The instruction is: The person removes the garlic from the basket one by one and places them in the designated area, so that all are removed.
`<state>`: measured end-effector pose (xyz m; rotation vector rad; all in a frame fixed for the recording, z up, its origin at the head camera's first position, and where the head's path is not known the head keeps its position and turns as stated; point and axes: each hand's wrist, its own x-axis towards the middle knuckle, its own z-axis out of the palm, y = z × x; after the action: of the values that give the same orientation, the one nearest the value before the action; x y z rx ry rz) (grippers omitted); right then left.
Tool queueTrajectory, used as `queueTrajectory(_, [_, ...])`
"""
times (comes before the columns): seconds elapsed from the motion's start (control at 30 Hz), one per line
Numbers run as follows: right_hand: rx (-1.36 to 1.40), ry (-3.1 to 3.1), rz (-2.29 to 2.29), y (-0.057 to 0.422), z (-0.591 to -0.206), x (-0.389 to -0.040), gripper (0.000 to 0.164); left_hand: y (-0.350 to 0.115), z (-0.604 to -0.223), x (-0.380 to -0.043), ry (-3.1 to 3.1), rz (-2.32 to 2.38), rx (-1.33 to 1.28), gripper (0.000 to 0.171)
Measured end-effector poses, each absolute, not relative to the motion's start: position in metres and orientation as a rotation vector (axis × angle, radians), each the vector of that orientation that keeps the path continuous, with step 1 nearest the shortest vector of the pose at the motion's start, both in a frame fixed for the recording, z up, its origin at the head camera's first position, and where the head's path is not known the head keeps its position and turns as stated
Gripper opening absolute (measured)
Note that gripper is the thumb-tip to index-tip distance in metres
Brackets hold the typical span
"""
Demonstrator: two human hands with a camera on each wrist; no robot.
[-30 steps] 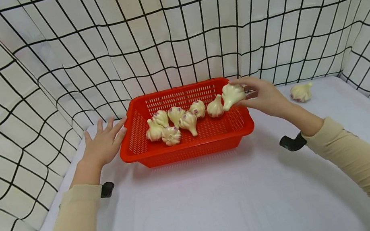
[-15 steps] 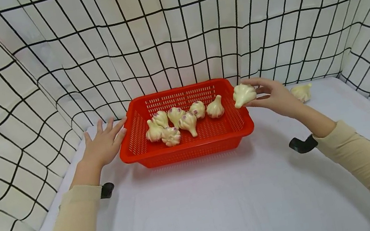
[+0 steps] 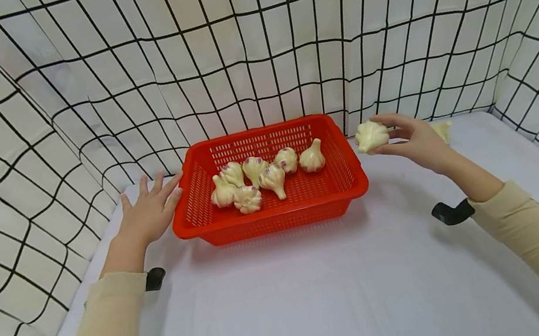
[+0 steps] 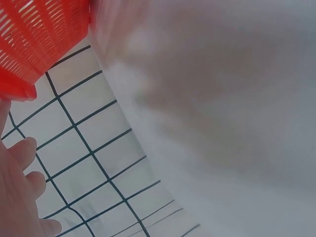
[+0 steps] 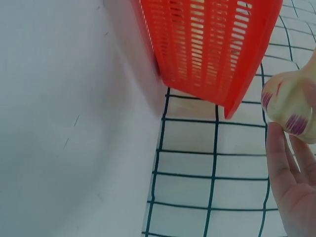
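Observation:
A red plastic basket [image 3: 272, 215] stands on the table with several garlic bulbs inside, among them one garlic bulb [image 3: 311, 157] lying apart at the right. My left hand [image 3: 148, 213] has its fingers spread, and its fingertips touch the basket's left rim. Just right of the basket, my right hand [image 3: 417, 142] holds a garlic bulb [image 3: 372, 135] in its fingertips, above the table. In the right wrist view that garlic bulb [image 5: 291, 104] shows purple streaks. Behind the right hand lies another garlic bulb [image 3: 442, 131], partly hidden by it.
White walls with black netting [image 3: 252, 64] enclose the back and both sides. A white table [image 3: 292, 301] spreads in front of the basket. A black wrist-worn piece [image 3: 452, 213] juts from the right sleeve, and a similar black piece [image 3: 155, 278] from the left.
My right hand has moved right with the garlic bulb, from over the basket's right end to outside it. It now covers part of the bulb on the table. The left hand stays put.

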<state>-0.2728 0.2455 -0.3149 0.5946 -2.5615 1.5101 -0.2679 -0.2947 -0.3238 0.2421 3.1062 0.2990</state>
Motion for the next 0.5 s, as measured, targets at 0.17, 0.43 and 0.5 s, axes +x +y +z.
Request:
queueTrajectory(0.17, [0.521,-2.563,1.528,0.259,-0.318,-0.274,0.066,-0.296,-0.323,-0.268,3.102,0.296,0.251,0.07])
queueTrajectory(0.43, [0.433,-2.556,1.536,0.276,-0.325,-0.273,0.069,-0.297,-0.324,-0.268,3.093,0.303,0.244,0.07])
queueTrajectory(0.5, [0.399,-2.559,1.538,0.28,-0.327,-0.273,0.069,-0.297,-0.324,-0.268,3.094,0.307,0.243,0.07])
